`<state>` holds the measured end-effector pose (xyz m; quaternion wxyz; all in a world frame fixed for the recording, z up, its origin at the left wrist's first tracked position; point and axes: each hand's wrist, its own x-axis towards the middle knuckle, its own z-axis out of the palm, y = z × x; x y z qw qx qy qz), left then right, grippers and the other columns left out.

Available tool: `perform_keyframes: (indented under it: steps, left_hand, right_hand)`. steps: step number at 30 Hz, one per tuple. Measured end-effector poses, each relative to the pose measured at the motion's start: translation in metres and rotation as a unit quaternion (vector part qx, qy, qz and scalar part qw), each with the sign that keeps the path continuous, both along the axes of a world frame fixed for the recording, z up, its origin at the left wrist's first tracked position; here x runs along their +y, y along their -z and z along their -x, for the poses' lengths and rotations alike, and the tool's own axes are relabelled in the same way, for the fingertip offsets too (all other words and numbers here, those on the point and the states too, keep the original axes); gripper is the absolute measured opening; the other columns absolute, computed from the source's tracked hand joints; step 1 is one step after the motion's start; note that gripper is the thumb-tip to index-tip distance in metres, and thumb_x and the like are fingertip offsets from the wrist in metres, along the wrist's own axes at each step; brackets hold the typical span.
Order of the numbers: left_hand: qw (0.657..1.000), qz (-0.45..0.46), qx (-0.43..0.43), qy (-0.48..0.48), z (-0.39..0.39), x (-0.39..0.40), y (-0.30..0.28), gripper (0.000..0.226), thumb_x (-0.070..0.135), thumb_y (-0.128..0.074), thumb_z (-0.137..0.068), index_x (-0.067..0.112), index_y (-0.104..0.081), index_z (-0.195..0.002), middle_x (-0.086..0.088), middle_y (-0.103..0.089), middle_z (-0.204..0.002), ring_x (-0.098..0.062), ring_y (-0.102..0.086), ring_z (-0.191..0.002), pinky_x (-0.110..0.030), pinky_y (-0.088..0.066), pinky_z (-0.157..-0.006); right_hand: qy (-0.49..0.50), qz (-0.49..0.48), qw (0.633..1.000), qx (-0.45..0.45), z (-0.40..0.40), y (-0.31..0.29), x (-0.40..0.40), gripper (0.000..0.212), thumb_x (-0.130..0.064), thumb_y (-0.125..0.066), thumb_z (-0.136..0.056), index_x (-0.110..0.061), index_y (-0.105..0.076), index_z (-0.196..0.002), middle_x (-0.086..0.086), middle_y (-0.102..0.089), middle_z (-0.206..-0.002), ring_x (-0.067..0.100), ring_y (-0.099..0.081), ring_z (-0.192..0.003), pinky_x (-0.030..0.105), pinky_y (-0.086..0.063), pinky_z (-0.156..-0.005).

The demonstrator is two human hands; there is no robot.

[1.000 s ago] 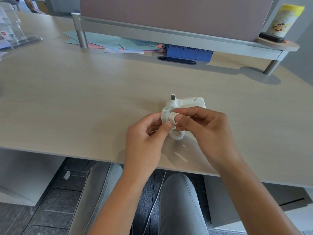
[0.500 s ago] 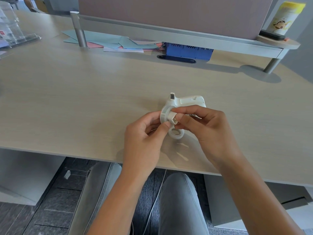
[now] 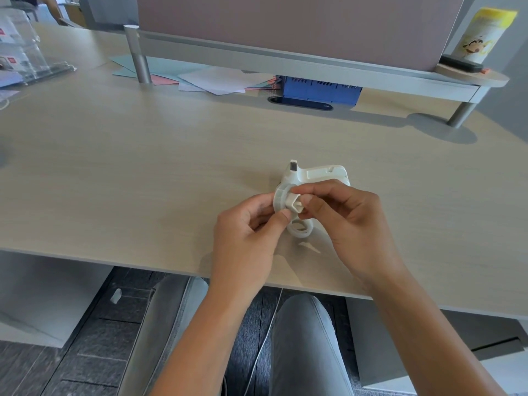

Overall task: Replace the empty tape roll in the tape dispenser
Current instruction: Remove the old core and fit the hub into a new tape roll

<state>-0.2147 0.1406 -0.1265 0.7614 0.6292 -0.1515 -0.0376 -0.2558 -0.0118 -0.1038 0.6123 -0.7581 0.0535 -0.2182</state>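
Observation:
A white tape dispenser lies on the wooden desk, just beyond my hands. My left hand grips a clear tape roll held upright on edge. My right hand pinches a small white hub piece at the roll's centre hole. A second clear ring, a tape core, rests flat on the desk under my fingers, partly hidden by them.
Coloured paper sheets and a blue box sit under a raised grey shelf at the back. A yellow canister stands on the shelf's right end. Clear plastic holders stand far left. The desk's front edge runs just below my wrists.
Both hands and the roll have stayed in place, with only small finger shifts on the hub piece. The camera has tilted slightly.

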Motion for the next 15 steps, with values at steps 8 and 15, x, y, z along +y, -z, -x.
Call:
perform_keyframes:
  steps: [8,15]
  left_hand:
    - [1.000,-0.006,-0.003,-0.008,0.000,0.000,0.000,0.025,0.005,-0.074,-0.091,0.026,-0.083,-0.098,0.003,-0.085,-0.091,-0.010,-0.079,-0.086,-0.032,-0.060,-0.087]
    - [1.000,0.016,0.006,-0.010,0.000,0.000,0.001,0.022,0.006,-0.072,-0.092,0.020,-0.082,-0.105,-0.001,-0.085,-0.095,-0.017,-0.079,-0.092,-0.038,-0.062,-0.091]
  right_hand:
    - [0.028,0.051,0.998,-0.031,0.003,0.007,0.006,0.018,0.003,-0.070,-0.094,-0.009,-0.081,-0.103,0.002,-0.081,-0.100,0.008,-0.077,-0.090,0.016,-0.057,-0.079]
    - [0.069,0.048,0.996,-0.020,0.003,0.002,0.011,0.019,-0.007,-0.076,-0.092,-0.018,-0.081,-0.107,0.008,-0.073,-0.109,0.017,-0.071,-0.078,0.020,-0.057,-0.071]
